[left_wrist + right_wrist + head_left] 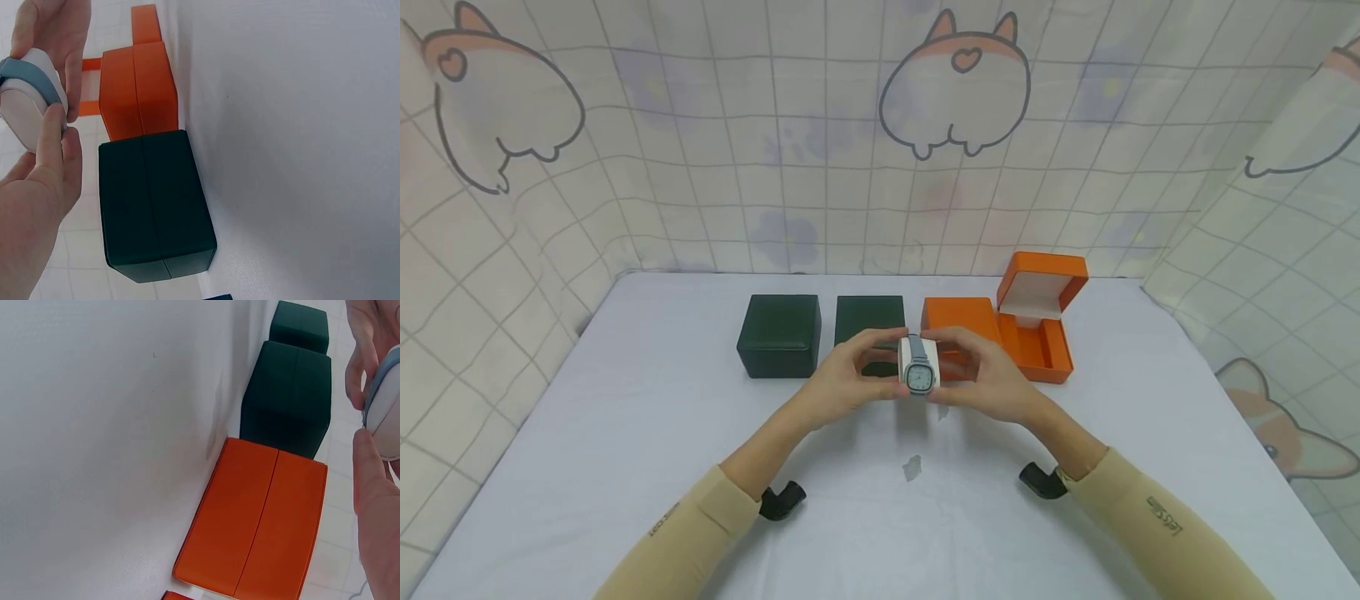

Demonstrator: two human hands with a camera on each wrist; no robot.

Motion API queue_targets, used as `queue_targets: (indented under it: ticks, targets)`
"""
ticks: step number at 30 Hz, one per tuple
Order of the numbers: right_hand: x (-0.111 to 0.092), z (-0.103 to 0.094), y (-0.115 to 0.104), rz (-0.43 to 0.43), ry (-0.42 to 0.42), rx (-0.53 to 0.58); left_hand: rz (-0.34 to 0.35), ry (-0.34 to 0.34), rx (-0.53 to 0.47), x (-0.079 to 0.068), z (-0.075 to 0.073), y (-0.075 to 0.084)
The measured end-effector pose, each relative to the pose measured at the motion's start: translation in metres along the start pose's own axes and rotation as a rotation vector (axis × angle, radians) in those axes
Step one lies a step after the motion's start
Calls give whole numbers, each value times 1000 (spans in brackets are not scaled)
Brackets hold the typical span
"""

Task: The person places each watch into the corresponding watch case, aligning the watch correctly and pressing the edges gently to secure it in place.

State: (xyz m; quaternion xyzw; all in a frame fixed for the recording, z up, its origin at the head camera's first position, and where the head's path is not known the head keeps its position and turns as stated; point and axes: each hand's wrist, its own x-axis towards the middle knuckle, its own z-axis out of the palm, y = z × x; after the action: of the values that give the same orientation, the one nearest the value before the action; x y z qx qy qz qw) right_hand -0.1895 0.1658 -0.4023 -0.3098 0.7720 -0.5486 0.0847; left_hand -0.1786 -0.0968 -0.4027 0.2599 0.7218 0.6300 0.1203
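Observation:
A square-faced wristwatch (919,377) with a grey-blue strap is wrapped round a white cushion (28,119). My left hand (856,368) grips the cushion's left side, thumb low and fingers at the top. From the right, my right hand (988,375) holds the other side the same way. The watch face points toward me, above the table in front of the boxes. In the left wrist view the strap (31,75) crosses the cushion between both hands. Only part of the cushion (389,412) shows at the right wrist view's edge.
Two closed dark green boxes, one at left (778,337) and one behind my left hand (870,317), stand in a row with a closed orange box (958,312). Right of them is an open orange box (1056,346), lid raised. Grey patches (912,467) mark the white tabletop (647,400).

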Motion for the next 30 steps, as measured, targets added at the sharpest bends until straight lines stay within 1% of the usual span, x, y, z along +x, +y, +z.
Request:
queue_targets:
  ticks: [9,17,26,30]
  targets:
    - [1,-1,-1,2,-10,-11,7,4,6,0,0,-1]
    - [2,0,-3,16,-5,-16,-24,17,10,0,0,-1]
    - [3,3,-3,30,5,-6,-43,17,-9,0,-2,-2]
    - [3,3,-3,18,5,-3,-40,13,-24,1,-2,-1]
